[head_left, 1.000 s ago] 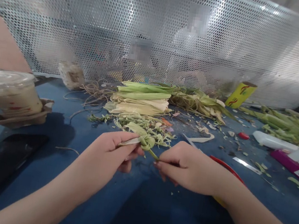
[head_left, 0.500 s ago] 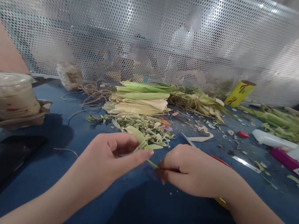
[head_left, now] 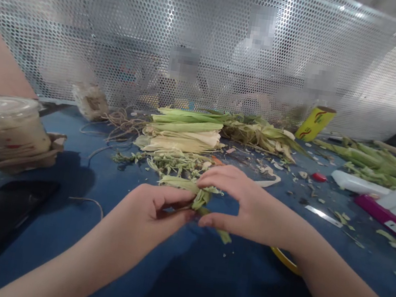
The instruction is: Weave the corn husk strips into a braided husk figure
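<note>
My left hand (head_left: 153, 211) pinches a pale green corn husk strip (head_left: 201, 199), folded or knotted near the fingertips; one loose end points down to the right. My right hand (head_left: 249, 206) is just right of it, thumb and fingers apart around the strip. Whether the right fingertips touch it is hard to tell. Beyond both hands are small knotted husk pieces (head_left: 176, 166), and behind these is a neat stack of flat corn husks (head_left: 189, 130). Under my right forearm shows a yellow curved handle (head_left: 287, 262), mostly hidden.
At left stand a drink cup (head_left: 8, 125) and a black phone-like slab (head_left: 5, 219). Twine (head_left: 123, 122) lies behind. To the right are a blade (head_left: 323, 216), a purple-and-white glue gun-like tool (head_left: 378, 212), husk scraps and a yellow box (head_left: 315, 124). A perforated metal screen (head_left: 214, 37) closes the back.
My right hand has opened from its closed grip on the strip's end and moved up beside the left fingers. The strip now looks bunched, its loose end hanging lower right.
</note>
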A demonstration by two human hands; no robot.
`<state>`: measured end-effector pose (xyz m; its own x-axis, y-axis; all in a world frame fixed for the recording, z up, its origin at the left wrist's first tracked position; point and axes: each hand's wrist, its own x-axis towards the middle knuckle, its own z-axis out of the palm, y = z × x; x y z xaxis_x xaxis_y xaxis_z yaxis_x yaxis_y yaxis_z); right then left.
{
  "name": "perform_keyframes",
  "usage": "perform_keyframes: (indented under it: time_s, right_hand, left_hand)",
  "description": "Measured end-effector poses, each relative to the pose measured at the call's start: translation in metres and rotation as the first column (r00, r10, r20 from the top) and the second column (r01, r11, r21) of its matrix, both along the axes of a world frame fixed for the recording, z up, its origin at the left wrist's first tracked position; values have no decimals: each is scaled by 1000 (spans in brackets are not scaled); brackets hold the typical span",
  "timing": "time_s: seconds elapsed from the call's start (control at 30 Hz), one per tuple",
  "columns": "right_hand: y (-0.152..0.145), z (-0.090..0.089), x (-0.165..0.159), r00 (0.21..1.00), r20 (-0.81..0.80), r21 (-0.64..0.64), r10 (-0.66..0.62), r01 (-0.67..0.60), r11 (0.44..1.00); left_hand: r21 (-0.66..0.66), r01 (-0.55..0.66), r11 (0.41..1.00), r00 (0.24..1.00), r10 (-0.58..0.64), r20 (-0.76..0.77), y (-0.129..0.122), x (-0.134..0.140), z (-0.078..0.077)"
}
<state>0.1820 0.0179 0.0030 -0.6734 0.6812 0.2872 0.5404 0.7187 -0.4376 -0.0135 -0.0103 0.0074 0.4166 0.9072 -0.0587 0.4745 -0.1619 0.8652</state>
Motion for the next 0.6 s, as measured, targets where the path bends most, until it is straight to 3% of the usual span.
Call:
perform_keyframes:
  time_s: [0.23,0.4,0.6]
  right_hand:
    - [2,-4,-7,992,-128,-55,-9,2,998]
    - [-3,1,-9,993,-112,-56,43,-50,997]
    - [-7,-6,-17,985,-170,-60,-34,24,998]
  left_hand:
    - [-31,-62,998,997,64,39,1,1,-3]
    - [9,-107,994,994,106,12,4,-2,-10]
    - [0,-111,994,993,111,26,2,-3,-14]
